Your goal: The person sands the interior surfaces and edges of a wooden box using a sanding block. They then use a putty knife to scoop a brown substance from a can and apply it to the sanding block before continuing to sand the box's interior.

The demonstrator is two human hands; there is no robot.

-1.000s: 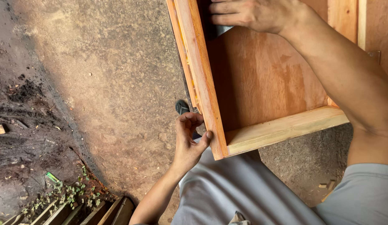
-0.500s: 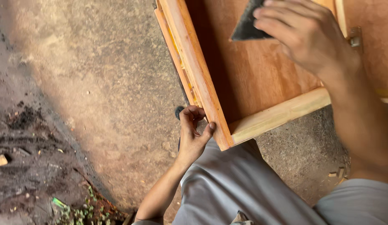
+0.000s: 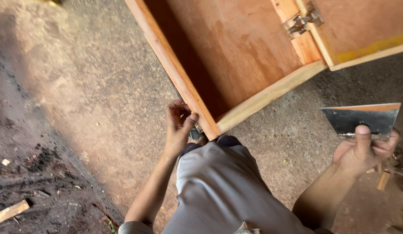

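An open wooden box [image 3: 236, 56] of reddish plywood with pale timber sides rests against my knee. My left hand [image 3: 179, 125] grips its near left corner, thumb on the side board, fingers curled round the outside. My right hand [image 3: 364, 151] is off to the right, away from the box, shut on a wide metal scraper blade [image 3: 361, 118] with an orange smear along its top edge. A hinged lid [image 3: 361, 30] with a metal hinge [image 3: 303, 19] stands open at the upper right.
Bare dusty concrete floor [image 3: 101, 86] spreads to the left. Dark soil with a wood offcut [image 3: 11, 211] lies at the lower left. Small wood scraps [image 3: 383, 180] lie near my right hand. My grey-trousered legs [image 3: 218, 190] fill the bottom centre.
My right hand has left the inside of the box and swung out to the right with the scraper. The view has shifted, so the box sits higher. My left hand keeps its grip.
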